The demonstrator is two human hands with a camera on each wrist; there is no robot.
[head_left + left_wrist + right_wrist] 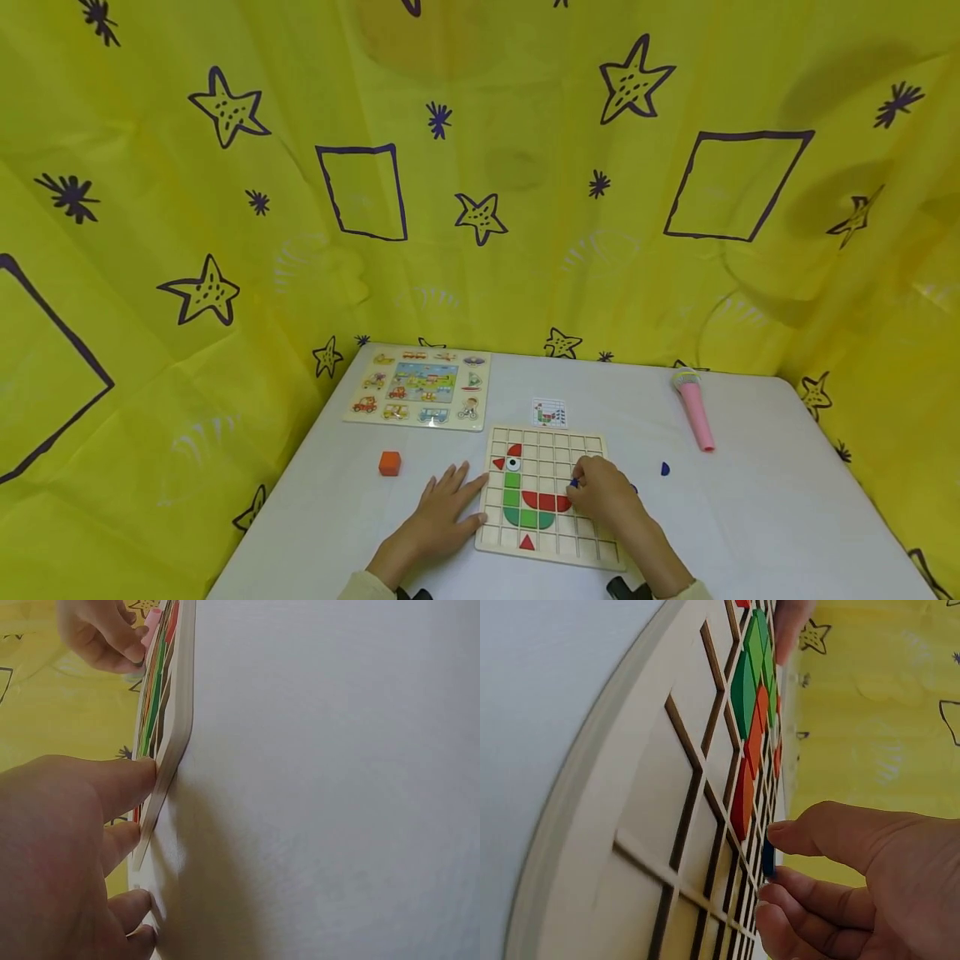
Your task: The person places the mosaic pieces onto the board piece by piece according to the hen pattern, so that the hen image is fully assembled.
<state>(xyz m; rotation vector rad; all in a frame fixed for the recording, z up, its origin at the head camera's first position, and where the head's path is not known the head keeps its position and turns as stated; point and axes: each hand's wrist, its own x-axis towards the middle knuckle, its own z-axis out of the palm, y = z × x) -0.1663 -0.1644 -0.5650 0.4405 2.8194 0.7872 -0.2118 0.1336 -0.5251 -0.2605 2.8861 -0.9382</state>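
A wooden grid board (553, 454) lies on the table, with red, green and white-eyed pieces set in its squares in the outline of a bird. My left hand (442, 521) rests at the board's left edge, fingers spread, with the thumb (131, 784) touching the rim. Between thumb and fingers of my right hand (606, 493) is a small dark blue piece (769, 853), pinched close over the right half of the grid. A red triangle (527, 542) sits low on the board. Just behind the board lies a small picture card (549, 412) showing a bird on a grid.
A blue half-round piece (665, 469) lies right of the board; another is partly hidden by the right hand. A pink toy microphone (697, 412) lies at the back right. Farther left are an orange cube (389, 463) and a vehicle picture puzzle (423, 383). Yellow curtain (480, 275) surrounds the table.
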